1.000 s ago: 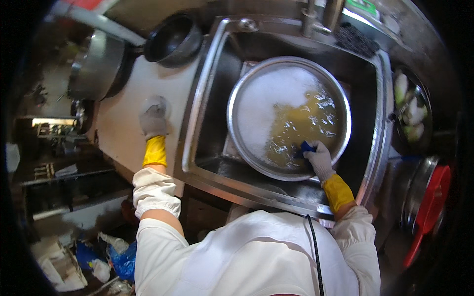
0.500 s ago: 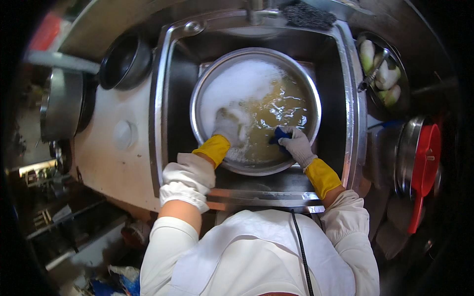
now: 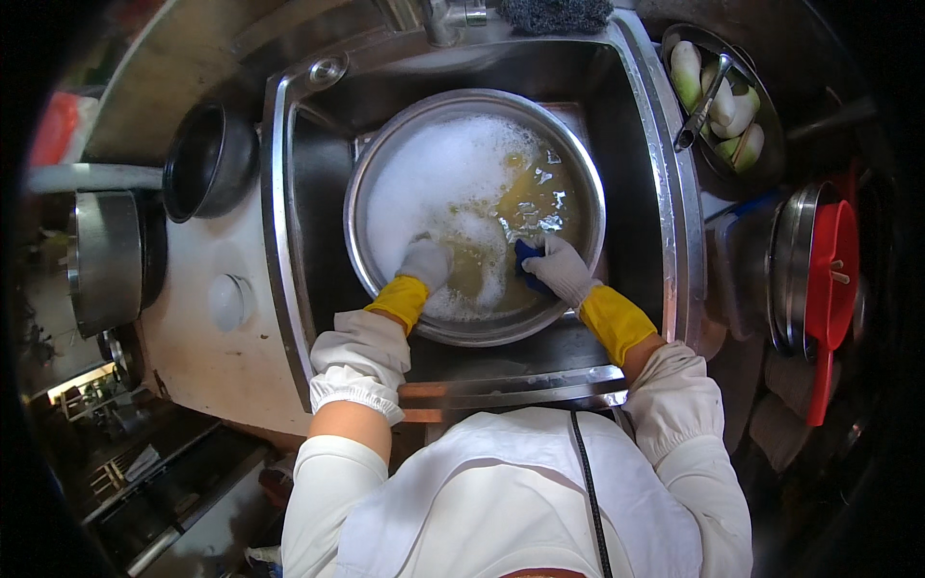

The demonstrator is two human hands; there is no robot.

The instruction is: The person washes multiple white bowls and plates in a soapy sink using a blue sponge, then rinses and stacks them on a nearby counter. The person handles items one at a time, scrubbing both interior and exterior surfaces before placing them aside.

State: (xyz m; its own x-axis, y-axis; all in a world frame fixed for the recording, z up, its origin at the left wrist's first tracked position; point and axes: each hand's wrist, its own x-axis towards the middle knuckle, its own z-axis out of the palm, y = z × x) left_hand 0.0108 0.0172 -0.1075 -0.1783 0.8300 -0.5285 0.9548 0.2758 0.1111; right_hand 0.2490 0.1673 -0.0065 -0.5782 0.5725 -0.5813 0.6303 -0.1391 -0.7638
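A large round metal basin [image 3: 357, 231] of cloudy yellowish water and white foam [image 3: 414, 183] stands in the sink. My left hand [image 3: 424, 264], in a white knit glove over a yellow one, dips into the foamy water by the basin's near left side. Its fingers are hidden under the surface, so whatever it touches does not show. Over the near right part of the water, my right hand [image 3: 563, 272], gloved the same way, is closed on a crumpled blue cloth [image 3: 526, 258]. The cloth's lower part meets the water.
Steel sink walls [image 3: 636, 193] surround the basin. A faucet [image 3: 442, 21] and a dark scouring pad [image 3: 556, 13] are at the back. On the left counter sit a black pan [image 3: 207, 162] and a white cup-like piece [image 3: 228, 302]. Peeled vegetables [image 3: 737, 111] and a red strainer [image 3: 834, 275] are right.
The whole view has shifted and turned slightly. My left hand has come up a little, with more of its white glove above the water. My right hand keeps the blue cloth.
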